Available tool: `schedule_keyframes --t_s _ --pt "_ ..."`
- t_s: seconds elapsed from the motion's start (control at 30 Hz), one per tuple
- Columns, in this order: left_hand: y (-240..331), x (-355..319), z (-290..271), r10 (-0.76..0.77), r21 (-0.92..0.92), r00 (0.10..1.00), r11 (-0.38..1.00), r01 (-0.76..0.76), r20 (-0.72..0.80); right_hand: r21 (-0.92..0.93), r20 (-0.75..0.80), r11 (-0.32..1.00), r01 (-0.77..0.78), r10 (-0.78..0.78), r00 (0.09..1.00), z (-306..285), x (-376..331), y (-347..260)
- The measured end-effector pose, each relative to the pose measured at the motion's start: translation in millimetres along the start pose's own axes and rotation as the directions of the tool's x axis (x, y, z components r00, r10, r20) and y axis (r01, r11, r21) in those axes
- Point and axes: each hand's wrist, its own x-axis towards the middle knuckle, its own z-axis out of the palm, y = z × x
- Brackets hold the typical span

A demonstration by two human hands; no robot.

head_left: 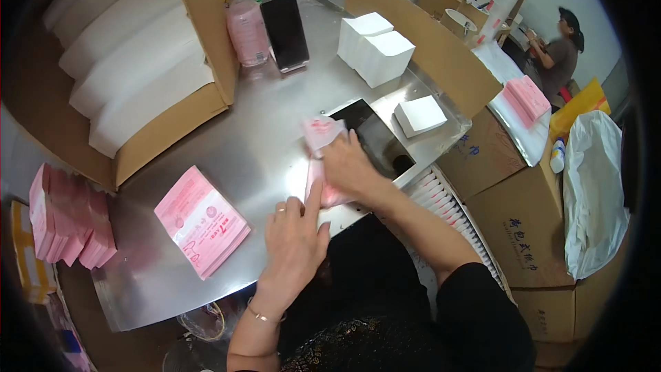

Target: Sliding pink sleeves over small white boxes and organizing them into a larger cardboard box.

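While my left hand (pixel 295 242) lies unclenched against the pink wrapper (pixel 333 197), seemingly steadying it near the front edge of the tabletop (pixel 275 148), my right hand (pixel 349 167) partly covers it, grip untellable. The stack (pixel 202 224) sits leftward, likely for easy reach.

The head view looks steeply down and forward from the wearer's head, close above the steel counter (pixel 258 124). The left hand (pixel 290 248) and right hand (pixel 350 169) lie near its centre. The wide fisheye bends edges, darkens at the rim, and reaches a distant person (pixel 556 62) at upper right.
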Motion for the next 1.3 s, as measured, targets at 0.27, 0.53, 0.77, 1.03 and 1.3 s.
schedule_keyframes --t_s 0.27,0.53,0.77,1.03,1.3 --pt "-28 -35 -22 0.066 -0.108 0.96 0.989 -0.098 -0.272 -0.182 0.374 0.955 -0.235 0.289 0.881 -42 -22 33" --pt "-99 -67 -60 -0.392 0.235 0.839 0.835 0.497 -0.378 -0.393 -0.388 0.817 -0.423 0.269 0.881 -60 -49 106" --pt "-60 -43 -54 -0.191 0.019 0.907 0.977 0.213 -0.377 -0.199 -0.41 0.897 -0.394 0.289 0.865 -70 -45 110" --pt "-25 -6 33 0.11 -0.132 0.974 0.982 -0.138 -0.199 0.03 -0.128 0.937 0.348 -0.342 0.931 -66 -61 -25" --pt "-9 8 31 -0.078 0.016 0.988 0.997 0.081 -0.137 -0.093 0.123 0.977 0.191 -0.179 0.976 -43 -14 -65"
